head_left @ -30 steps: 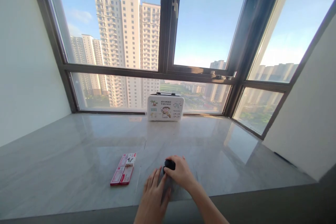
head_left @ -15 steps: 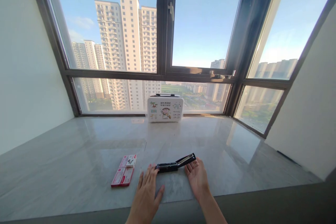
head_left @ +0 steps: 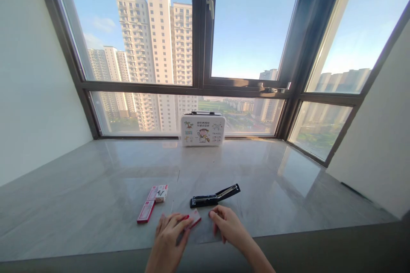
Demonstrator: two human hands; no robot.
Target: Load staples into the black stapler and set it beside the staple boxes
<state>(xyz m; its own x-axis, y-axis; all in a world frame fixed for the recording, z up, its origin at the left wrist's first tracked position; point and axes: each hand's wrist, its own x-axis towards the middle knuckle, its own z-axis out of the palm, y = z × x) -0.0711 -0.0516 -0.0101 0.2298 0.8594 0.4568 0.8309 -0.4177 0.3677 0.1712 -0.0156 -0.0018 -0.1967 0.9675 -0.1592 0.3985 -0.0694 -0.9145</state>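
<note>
Head view: lower left of centre, some red packs (head_left: 145, 212) are lying flat on the marble sill (head_left: 80, 187), looking parked aside, print too small to read. The left hand (head_left: 168, 239) is pinching a small red box (head_left: 194, 217) in its fingertips, low over the sill at lower middle. Back by the glass a white case (head_left: 203, 130) is standing upright, reading "TRAVEL". The black stapler (head_left: 214, 197) is lying hinged open, channel up, just beyond the box. The right hand (head_left: 229, 226) is sitting beside the box with its fingers curled; I can't tell if it's gripping.
</note>
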